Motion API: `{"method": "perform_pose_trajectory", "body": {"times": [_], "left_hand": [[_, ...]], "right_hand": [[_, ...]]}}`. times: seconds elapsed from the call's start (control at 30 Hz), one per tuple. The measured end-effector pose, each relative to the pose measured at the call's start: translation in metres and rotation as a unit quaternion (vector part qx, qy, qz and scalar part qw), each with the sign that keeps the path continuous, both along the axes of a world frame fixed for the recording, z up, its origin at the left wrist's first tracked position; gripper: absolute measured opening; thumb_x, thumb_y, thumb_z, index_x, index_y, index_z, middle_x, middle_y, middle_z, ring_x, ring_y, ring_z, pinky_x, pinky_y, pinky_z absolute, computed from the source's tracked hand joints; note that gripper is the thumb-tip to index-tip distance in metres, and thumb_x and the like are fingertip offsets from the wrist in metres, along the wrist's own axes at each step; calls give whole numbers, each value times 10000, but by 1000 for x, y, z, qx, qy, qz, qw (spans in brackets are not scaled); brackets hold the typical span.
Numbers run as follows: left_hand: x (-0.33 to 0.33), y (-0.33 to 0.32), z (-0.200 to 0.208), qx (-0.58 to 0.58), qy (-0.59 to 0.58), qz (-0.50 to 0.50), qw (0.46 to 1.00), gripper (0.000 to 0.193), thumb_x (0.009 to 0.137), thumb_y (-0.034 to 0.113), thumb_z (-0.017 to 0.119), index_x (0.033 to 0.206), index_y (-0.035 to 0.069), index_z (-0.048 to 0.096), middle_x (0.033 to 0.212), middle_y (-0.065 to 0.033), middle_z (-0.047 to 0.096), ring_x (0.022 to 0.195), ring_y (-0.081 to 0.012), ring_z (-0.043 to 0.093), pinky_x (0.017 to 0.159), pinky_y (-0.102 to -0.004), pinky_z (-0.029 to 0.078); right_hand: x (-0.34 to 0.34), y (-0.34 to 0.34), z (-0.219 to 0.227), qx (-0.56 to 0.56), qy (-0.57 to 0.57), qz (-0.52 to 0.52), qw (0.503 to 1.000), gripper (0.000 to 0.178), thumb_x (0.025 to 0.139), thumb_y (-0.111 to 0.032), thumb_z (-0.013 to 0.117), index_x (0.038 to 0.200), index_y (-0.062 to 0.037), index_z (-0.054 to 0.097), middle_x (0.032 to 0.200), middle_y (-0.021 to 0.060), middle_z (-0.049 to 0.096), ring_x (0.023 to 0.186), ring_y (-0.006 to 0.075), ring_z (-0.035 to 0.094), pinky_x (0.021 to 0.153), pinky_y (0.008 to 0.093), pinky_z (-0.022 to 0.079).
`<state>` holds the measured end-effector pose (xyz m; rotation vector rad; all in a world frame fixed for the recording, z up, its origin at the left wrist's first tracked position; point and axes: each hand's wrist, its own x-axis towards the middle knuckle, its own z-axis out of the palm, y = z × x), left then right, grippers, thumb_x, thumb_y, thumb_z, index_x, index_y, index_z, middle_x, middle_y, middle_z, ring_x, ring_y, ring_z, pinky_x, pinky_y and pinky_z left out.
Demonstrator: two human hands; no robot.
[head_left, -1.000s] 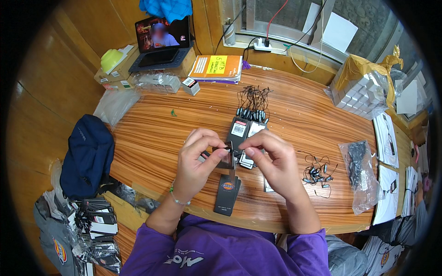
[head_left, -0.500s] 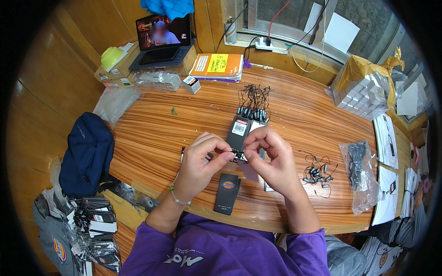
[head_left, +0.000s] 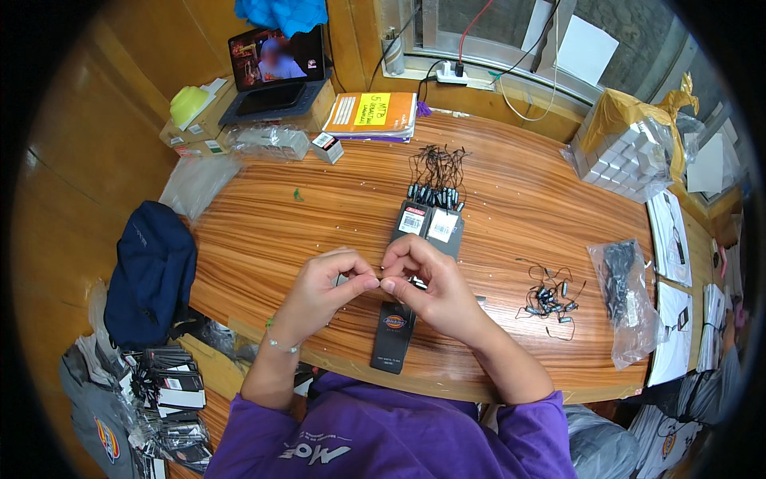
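Close together over the near middle of the table, my left hand and my right hand both pinch a thin black tag string, mostly hidden by the fingertips. Just below my right hand lies a dark grey hang tag with a round coloured logo. Beyond the hands are two side-by-side stacks of dark tags with white labels, the left stack and the right stack. Black strings with small silvery barrels fan out from their far end.
A loose heap of tag strings lies to the right, beside a clear bag of black items. Small white boxes stand in torn wrapping at the far right. A tablet, orange notebooks and a navy pouch are leftward.
Both hands have shifted left and slightly nearer to me, uncovering the white label of the right-hand stack. The fingertips remain pinched together.
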<state>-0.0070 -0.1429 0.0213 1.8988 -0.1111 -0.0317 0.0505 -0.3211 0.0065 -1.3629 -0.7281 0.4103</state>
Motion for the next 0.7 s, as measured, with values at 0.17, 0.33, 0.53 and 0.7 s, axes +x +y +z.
{"method": "perform_pose_trajectory", "body": {"times": [0.17, 0.33, 0.53, 0.7], "left_hand": [[-2, 6, 0, 14, 6, -17, 1000, 96, 807, 98, 637, 801, 3, 632, 747, -48, 578, 707, -127, 526, 656, -258, 420], [-3, 7, -2, 13, 11, -24, 1000, 97, 805, 109, 643, 809, 12, 643, 740, -43, 577, 708, -123, 525, 656, -261, 423], [9, 5, 7, 146, -99, 13, 984, 110, 756, 94, 671, 840, 26, 647, 737, -53, 531, 747, -163, 510, 688, -282, 411], [14, -22, -9, 145, -314, 187, 919, 172, 716, 130, 703, 846, 55, 617, 853, -79, 502, 803, -231, 477, 718, -331, 395]], "right_hand": [[7, 1, -6, 3, 117, 90, 989, 154, 846, -8, 587, 962, 0, 486, 751, 11, 550, 720, 63, 524, 656, 216, 435], [10, 4, -15, 26, 156, 134, 978, 172, 854, -36, 595, 985, -5, 486, 770, -2, 545, 715, 53, 517, 664, 211, 441], [16, 2, -12, -36, 139, 133, 981, 163, 882, -140, 587, 956, -4, 535, 777, -10, 557, 683, 34, 510, 628, 193, 433], [25, -2, -15, -26, 167, 82, 982, 159, 893, -168, 574, 851, -15, 587, 759, 17, 602, 680, 43, 523, 638, 197, 448]]}}
